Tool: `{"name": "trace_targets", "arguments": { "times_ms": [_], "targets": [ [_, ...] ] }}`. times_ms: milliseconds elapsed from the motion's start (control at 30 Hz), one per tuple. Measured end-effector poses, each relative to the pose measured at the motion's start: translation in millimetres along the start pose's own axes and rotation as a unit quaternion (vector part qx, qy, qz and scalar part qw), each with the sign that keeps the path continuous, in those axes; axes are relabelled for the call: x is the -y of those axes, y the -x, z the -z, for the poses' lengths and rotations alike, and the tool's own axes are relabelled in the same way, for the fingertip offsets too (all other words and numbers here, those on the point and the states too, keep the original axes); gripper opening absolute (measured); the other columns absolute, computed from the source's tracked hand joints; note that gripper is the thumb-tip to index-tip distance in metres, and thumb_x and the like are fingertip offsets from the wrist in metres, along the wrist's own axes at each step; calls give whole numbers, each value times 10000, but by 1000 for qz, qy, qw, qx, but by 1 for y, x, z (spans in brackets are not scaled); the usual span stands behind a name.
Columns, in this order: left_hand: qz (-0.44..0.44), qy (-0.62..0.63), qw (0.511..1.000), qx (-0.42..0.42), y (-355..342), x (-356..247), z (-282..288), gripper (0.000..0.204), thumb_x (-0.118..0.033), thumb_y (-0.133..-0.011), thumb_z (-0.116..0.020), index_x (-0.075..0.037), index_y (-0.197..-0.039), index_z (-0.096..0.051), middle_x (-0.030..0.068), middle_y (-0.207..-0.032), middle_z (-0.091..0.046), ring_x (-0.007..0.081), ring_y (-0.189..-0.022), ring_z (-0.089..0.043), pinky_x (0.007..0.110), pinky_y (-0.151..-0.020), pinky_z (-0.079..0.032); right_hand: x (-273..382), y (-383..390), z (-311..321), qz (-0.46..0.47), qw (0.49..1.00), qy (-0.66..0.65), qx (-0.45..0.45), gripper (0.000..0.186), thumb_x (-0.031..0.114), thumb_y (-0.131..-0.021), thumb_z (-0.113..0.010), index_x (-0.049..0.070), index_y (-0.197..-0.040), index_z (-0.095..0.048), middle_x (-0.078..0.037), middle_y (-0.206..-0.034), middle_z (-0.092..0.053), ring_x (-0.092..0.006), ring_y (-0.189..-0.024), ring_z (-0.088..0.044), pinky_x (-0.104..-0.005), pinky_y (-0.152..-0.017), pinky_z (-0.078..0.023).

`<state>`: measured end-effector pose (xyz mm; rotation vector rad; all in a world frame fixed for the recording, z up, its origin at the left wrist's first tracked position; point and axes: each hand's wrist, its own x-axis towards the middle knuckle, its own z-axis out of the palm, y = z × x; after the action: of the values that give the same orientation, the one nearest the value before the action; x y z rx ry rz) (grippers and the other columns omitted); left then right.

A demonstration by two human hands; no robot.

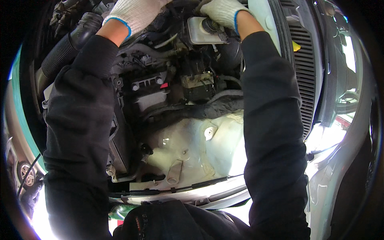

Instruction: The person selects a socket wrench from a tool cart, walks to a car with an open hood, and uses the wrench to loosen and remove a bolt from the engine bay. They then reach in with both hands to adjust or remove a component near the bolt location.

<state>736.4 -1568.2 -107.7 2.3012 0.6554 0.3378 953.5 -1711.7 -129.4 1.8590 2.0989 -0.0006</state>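
Engine bay point(188, 148), capped reservoir point(197, 34), right hand point(225, 12) beside

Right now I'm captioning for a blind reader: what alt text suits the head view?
The wearer's white-gloved left hand and right hand reach into an engine bay at the picture's top edge, the right near a pale tank with a dark cap. A ribbed hose runs left of the black left sleeve.

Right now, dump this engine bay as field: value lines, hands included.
left: white-gloved, blue-cuffed left hand at the top edge; grip unclear
right: white-gloved, blue-cuffed right hand close to a white plastic reservoir with a round black cap; contact unclear
left_side: black ribbed hose
right_side: black slatted panel, small yellow piece
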Motion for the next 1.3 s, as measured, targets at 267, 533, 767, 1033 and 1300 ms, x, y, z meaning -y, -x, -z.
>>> {"name": "trace_targets", "arguments": {
  "times_ms": [267,533,767,1033,1300],
  "targets": [
    [-16,9,999,-40,10,-9,2,347,-273,-1064,-712,16,-1249,-766,246,-1099,-803,373,-1043,-775,435,-933,-580,-10,-13,-78,-17,998,30,50,204,194,-911,-698,69,-927,-859,-176,-993,-826,-357,-955,-807,-480,-863,-633],
    [101,265,959,4,11,-16,-4,238,-145,-1114,-683,72,-1202,-727,94,-992,-758,150,-812,-745,275,-727,-612,-24,-37,-84,-355,655,-652,141,332,204,-1074,-513,43,-1100,-802,-193,-1046,-779,-372,-967,-731,-441,-942,-553],
    [158,356,921,21,13,-11,-12,219,-125,-1114,-678,85,-1177,-671,102,-1014,-725,201,-841,-758,301,-785,-648,-29,-40,-84,-314,656,-672,138,299,191,-1053,-538,43,-1058,-798,-178,-994,-766,-349,-903,-718,-432,-876,-543],
    [152,488,857,59,22,22,-20,162,-90,-1122,-607,59,-1172,-643,102,-1066,-702,233,-962,-750,366,-918,-652,-30,-39,-86,-306,650,-682,136,263,175,-1030,-565,43,-1009,-792,-162,-935,-751,-323,-829,-704,-421,-800,-532],
    [54,591,796,119,29,41,-24,187,-57,-1132,-494,60,-1229,-602,141,-1171,-690,262,-1116,-722,412,-1060,-621,-31,-38,-85,-306,646,-688,125,230,160,-1006,-593,43,-961,-787,-145,-875,-736,-297,-756,-690,-410,-725,-521]
  ]
}}
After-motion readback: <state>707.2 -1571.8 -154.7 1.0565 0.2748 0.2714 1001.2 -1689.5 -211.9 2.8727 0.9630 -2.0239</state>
